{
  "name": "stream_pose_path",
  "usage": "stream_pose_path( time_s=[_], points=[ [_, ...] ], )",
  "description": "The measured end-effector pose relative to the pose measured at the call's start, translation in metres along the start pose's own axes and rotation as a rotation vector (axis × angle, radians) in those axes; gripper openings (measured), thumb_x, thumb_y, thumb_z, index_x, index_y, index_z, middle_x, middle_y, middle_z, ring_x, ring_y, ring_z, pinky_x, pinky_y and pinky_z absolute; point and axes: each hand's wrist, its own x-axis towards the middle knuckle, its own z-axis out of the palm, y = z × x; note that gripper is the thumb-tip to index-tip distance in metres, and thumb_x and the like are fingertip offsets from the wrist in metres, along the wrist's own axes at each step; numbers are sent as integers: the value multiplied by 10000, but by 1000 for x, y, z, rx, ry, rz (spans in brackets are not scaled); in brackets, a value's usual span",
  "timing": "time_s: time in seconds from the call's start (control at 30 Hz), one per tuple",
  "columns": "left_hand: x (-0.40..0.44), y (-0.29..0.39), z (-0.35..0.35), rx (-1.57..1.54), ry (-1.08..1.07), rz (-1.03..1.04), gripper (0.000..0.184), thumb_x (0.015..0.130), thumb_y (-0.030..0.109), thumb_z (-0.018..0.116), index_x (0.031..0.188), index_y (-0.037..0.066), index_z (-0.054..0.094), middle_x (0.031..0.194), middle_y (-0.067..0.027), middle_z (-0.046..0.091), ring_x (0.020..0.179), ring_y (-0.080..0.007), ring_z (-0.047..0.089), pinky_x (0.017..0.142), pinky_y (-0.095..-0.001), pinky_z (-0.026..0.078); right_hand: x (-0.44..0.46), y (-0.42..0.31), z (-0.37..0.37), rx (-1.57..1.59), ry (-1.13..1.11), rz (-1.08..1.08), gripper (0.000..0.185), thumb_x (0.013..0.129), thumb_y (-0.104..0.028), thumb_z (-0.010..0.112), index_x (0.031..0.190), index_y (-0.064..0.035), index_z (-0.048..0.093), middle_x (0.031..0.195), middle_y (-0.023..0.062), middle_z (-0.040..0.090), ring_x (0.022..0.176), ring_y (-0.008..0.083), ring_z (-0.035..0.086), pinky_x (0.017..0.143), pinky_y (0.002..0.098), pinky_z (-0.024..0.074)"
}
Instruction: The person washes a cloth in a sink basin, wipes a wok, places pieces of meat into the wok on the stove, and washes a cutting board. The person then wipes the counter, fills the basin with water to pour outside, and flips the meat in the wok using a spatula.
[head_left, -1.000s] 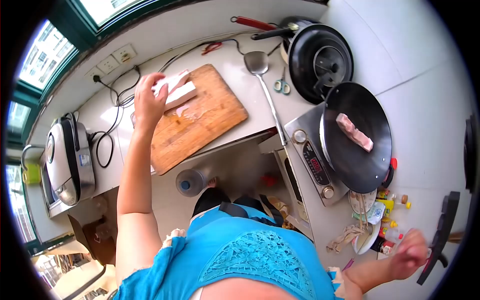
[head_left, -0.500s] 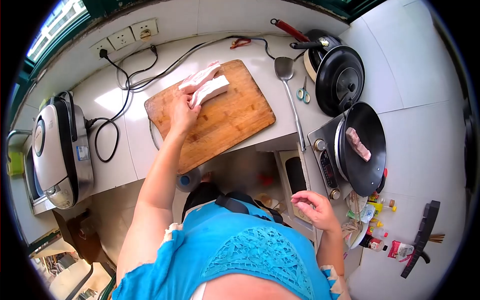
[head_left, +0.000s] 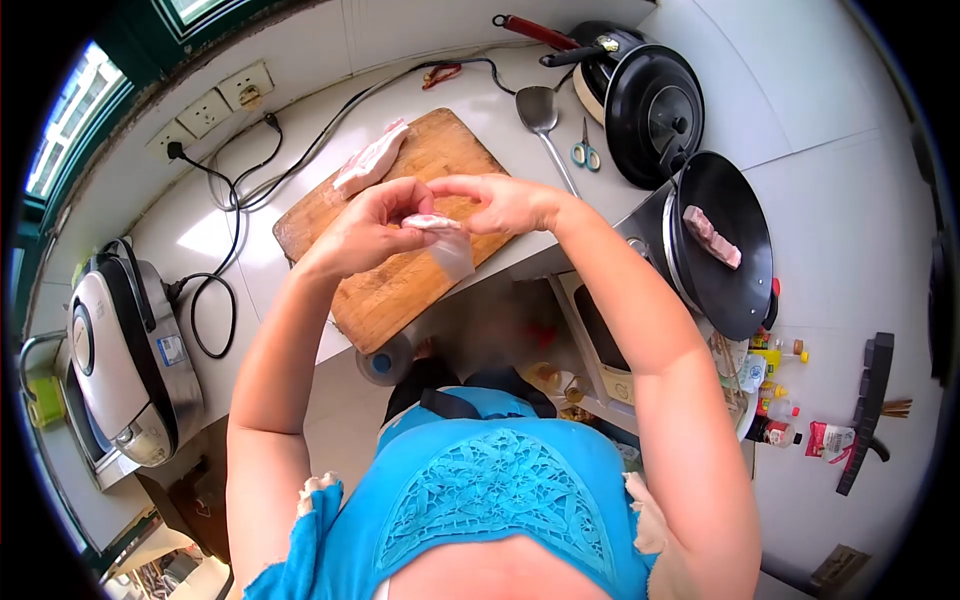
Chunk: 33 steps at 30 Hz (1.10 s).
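A pale strip of fatty pork (head_left: 432, 222) is pinched between the thumb and fingers of my left hand (head_left: 372, 228), above the wooden cutting board (head_left: 385, 295). Its lower end is a whitish, see-through blur. My right hand (head_left: 510, 205) reaches in from the right, thumb and fingers apart in a curve around the near end of that strip; whether it touches the meat I cannot tell. Behind my left hand, a second pork strip (head_left: 370, 160) lies on the board. Another pork piece (head_left: 712, 238) rests in the black wok (head_left: 735, 290) on the right.
A metal spatula (head_left: 538, 110) and small scissors (head_left: 586, 152) lie right of the board. Pans with a black lid (head_left: 655, 115) stand at the back right. A rice cooker (head_left: 130, 350) sits at the left, with a black cord (head_left: 237, 245) trailing across the counter.
My left hand has lifted one pork strip off the board toward me. My right hand has come up from beside the counter to meet it. The view has shifted slightly.
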Motion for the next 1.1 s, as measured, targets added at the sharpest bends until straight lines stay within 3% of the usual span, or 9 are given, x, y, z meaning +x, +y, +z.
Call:
stream_pose_path(
  time_s=[0.1,0.17,0.3,0.43,0.57,0.7,0.83,1.0,1.1],
  points=[
    [0,33,14,-31,-144,-46,163,761,11,638,853,44,507,805,22,521,769,-57,503,681,-202,414,-33,-13,8,541,-274,213,552,708,-72,596,1252,-66,500,1110,29,565,1010,141,522,885,268,417],
    [5,51,31,-89,-178,-31,181,750,-9,640,858,46,505,830,10,543,811,-70,528,715,-215,430,-66,2,18,723,-336,77,591,733,-167,650,1279,-38,464,1138,38,543,1039,147,495,914,282,395],
    [28,81,83,-148,-250,18,206,743,-39,640,854,53,493,889,-14,569,853,-92,546,765,-234,446,-159,-20,41,871,50,-80,708,731,-237,741,1305,11,409,1222,68,499,1164,144,418,1009,300,316],
    [63,106,151,-52,-378,63,178,761,-11,635,850,44,491,856,-12,574,825,-88,543,736,-232,447,-247,-29,30,555,515,82,480,779,-78,688,1212,-2,496,1109,33,558,1021,104,494,898,270,397],
    [132,118,235,520,-492,398,167,677,32,649,774,36,513,725,-54,564,724,-163,560,655,-285,441,-357,-25,-27,34,824,229,344,756,-15,654,1087,-4,566,889,10,603,778,62,531,700,225,448],
    [223,78,333,953,-433,713,174,649,37,632,784,48,523,781,-120,585,776,-318,551,706,-377,455,-421,26,-92,-427,842,515,318,724,-2,603,1038,-24,560,900,90,611,801,154,595,720,286,475],
    [299,5,391,1191,-499,640,168,690,32,585,853,72,577,860,-140,608,917,-333,557,792,-403,450,-443,128,-123,-843,687,604,235,674,-47,598,903,-28,545,944,178,604,897,345,577,760,415,464],
    [345,-39,417,1442,-502,704,199,708,49,593,905,71,597,984,-128,584,969,-309,533,838,-373,446,-440,209,-148,-1280,647,581,153,786,-117,519,914,-74,591,950,97,613,935,258,578,798,402,450],
    [342,-11,407,1515,-427,777,303,688,76,649,983,95,579,971,-95,546,973,-287,504,826,-372,429,-445,171,-149,-1369,745,600,168,779,-136,552,934,-87,593,1005,77,589,971,233,556,818,399,427]
  ],
)
